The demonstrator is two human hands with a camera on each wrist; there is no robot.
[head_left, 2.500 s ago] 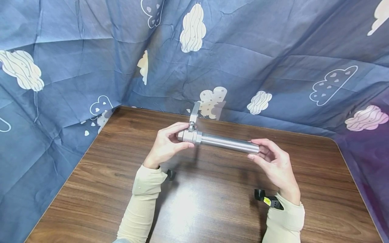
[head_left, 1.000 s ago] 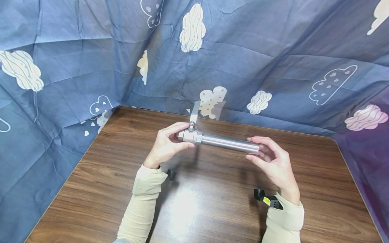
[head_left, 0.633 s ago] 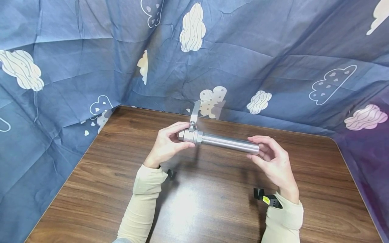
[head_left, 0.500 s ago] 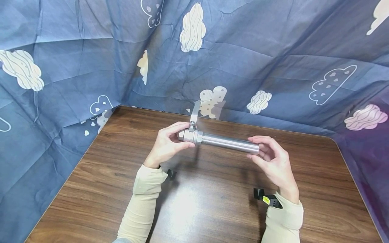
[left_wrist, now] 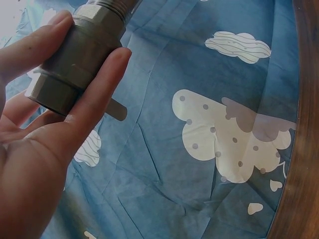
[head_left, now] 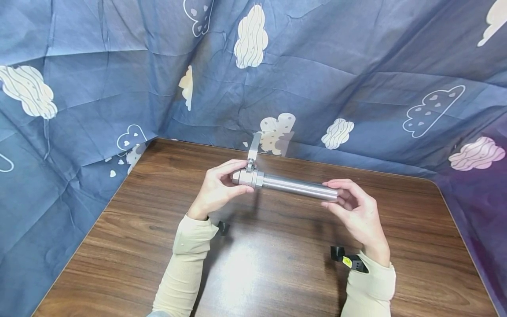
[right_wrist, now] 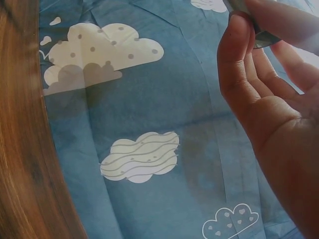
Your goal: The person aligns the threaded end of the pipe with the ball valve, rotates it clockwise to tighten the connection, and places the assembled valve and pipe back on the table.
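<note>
A silver ball valve (head_left: 246,177) with a flat lever handle (head_left: 255,147) is joined to a straight metal pipe (head_left: 297,186), both held up above the table. My left hand (head_left: 215,187) grips the valve body between thumb and fingers. At the pipe's far right end, my right hand (head_left: 356,211) pinches it with thumb and fingers. A few threads show where the pipe enters the valve's hex end. In the left wrist view, the valve body (left_wrist: 75,59) sits between thumb and fingers. The right wrist view shows only the pipe's end (right_wrist: 264,37) between the fingers.
Below lies a brown wood-grain table (head_left: 119,246) with a bright glare patch near its front. A blue cloth (head_left: 325,53) with cloud prints hangs behind and at both sides. Black wrist camera mounts (head_left: 338,253) sit at the cuffs.
The valve and left hand stay nearly still. The right hand's fingers shift slightly at the pipe's end, and the pipe stays at about the same angle.
</note>
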